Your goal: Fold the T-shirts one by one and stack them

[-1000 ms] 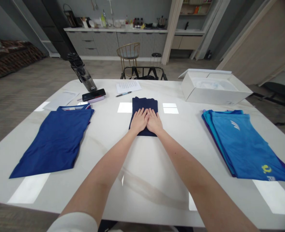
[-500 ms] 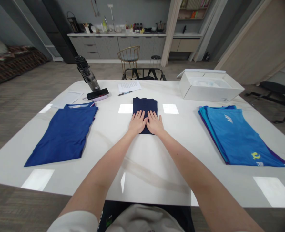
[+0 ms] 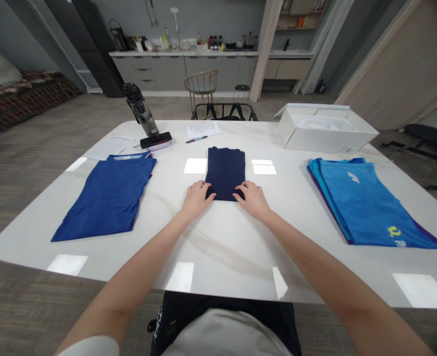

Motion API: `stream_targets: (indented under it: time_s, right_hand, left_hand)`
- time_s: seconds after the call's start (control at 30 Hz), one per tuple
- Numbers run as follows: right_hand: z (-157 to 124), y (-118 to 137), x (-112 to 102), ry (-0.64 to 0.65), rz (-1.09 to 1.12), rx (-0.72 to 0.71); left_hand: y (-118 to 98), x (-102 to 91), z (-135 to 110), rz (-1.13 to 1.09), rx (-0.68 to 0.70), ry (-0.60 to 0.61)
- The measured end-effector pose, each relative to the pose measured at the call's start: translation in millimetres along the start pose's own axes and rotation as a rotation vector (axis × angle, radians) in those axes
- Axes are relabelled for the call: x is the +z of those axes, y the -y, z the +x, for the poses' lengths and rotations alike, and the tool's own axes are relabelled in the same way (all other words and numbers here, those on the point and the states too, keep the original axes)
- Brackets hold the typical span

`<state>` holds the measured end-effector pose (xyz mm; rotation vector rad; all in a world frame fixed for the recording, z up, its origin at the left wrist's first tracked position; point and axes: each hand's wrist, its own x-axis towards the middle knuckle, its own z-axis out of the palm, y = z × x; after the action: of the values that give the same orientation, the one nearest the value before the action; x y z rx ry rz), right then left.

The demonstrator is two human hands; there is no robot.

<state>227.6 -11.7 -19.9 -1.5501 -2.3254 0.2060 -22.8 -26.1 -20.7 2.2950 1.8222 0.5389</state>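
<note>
A dark navy garment (image 3: 226, 173), folded into a small rectangle, lies flat at the middle of the white table. Its near left corner is pinched between the thumb and fingers of my left hand (image 3: 196, 199). My right hand (image 3: 254, 198) grips the near right corner in the same way, fingers curled. To the left lies a blue shirt (image 3: 107, 198), folded in half with its collar at the far end. On the right, a stack of shirts (image 3: 374, 202) has a light blue one on top with a white logo and yellow print.
An open white box (image 3: 315, 136) stands at the back right of the table (image 3: 218, 242). At the back left are a dark bottle (image 3: 142, 111), a black phone (image 3: 156, 140) and paper. A printed sheet (image 3: 203, 129) and a pen (image 3: 196, 139) lie beyond the navy garment.
My hands were lying flat on top of the navy garment. They have moved apart and back toward me, and now pinch its two near corners.
</note>
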Motion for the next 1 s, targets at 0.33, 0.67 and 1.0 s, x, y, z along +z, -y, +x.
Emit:
stream_targets:
  time_s: [0.33,0.67,1.0]
  right_hand:
    - [-17,-11,12,-0.091,0.41,0.329]
    - [-11,-24,10,-0.013,0.927,0.343]
    - [-5,-22,21,-0.083,0.751,0.434]
  left_hand:
    - [-1,5.2,-6,-0.399,-0.301,-0.041]
    - [6,11.3,-1,-0.712,-0.276,-0.069]
    - [-10,14.0,6,-0.536,-0.451,-0.05]
